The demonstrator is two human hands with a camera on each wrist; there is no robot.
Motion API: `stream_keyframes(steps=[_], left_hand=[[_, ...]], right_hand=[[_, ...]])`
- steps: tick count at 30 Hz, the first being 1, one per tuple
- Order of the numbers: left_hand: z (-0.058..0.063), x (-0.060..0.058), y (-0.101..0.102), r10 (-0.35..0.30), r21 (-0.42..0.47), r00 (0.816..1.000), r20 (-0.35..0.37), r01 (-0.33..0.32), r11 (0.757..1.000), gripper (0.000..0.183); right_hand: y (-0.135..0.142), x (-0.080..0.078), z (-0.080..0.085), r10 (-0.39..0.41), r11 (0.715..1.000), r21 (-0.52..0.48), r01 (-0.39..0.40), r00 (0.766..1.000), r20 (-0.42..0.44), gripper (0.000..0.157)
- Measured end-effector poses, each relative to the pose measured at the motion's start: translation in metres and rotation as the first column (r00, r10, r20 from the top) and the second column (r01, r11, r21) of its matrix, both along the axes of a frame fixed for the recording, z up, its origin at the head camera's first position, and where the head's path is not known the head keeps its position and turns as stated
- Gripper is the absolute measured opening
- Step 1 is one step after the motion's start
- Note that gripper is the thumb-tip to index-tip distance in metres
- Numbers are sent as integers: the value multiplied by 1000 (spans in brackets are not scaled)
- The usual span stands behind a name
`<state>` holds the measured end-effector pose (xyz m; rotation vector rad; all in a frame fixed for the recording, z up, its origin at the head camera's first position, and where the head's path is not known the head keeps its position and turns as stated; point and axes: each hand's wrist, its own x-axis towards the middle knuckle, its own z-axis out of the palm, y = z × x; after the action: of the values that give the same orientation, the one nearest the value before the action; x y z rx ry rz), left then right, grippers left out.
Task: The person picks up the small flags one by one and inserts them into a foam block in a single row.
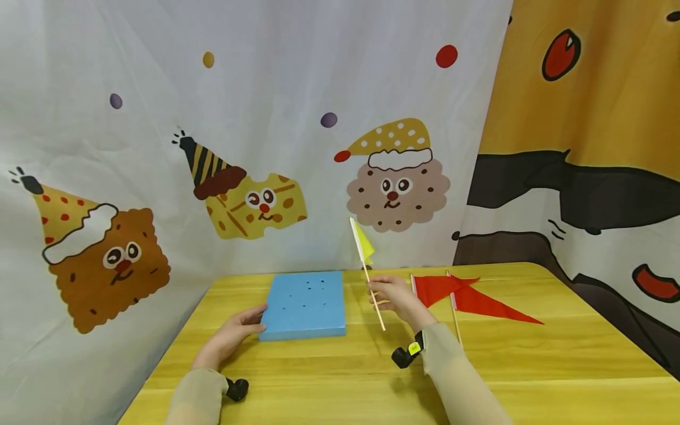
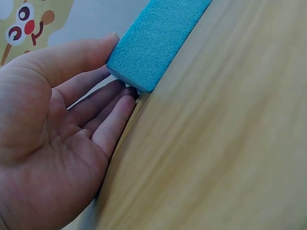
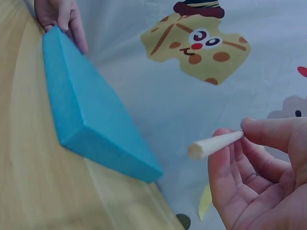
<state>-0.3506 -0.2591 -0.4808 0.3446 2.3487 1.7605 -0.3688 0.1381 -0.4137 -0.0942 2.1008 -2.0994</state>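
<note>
A blue foam block (image 1: pixel 305 310) with several small holes in its top lies flat on the table. My left hand (image 1: pixel 239 330) rests against its left edge, thumb at the upper edge and the fingers, fairly straight, along the side. To the right of the block, my right hand (image 1: pixel 395 298) pinches the wooden stick of a small yellow flag (image 1: pixel 365 243) between thumb and fingers. The flag is up and the stick tilts, its bare lower end (image 3: pixel 204 147) pointing down over the table. Two red flags (image 1: pixel 494 304) on sticks lie on the table beyond the right hand.
The wood-grain table (image 1: pixel 319 383) stretches across the front. Behind it hangs a pale curtain (image 1: pixel 297 71) printed with cartoon biscuits and cheese. A dark device (image 1: pixel 406 354) is strapped to the right wrist and another (image 1: pixel 237 389) to the left.
</note>
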Motion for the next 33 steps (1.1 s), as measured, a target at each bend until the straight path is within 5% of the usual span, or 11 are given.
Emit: stream_keyframes(steps=[22, 33], left_hand=[[-3, 1, 0, 5, 3, 1000, -19, -5, 1000, 61], [-3, 3, -2, 1, 9, 1000, -16, -1, 1000, 63]], right_hand=[[-46, -16, 52, -26, 990, -144, -5, 976, -216, 26], [-66, -20, 54, -21, 991, -137, -15, 967, -253, 28]])
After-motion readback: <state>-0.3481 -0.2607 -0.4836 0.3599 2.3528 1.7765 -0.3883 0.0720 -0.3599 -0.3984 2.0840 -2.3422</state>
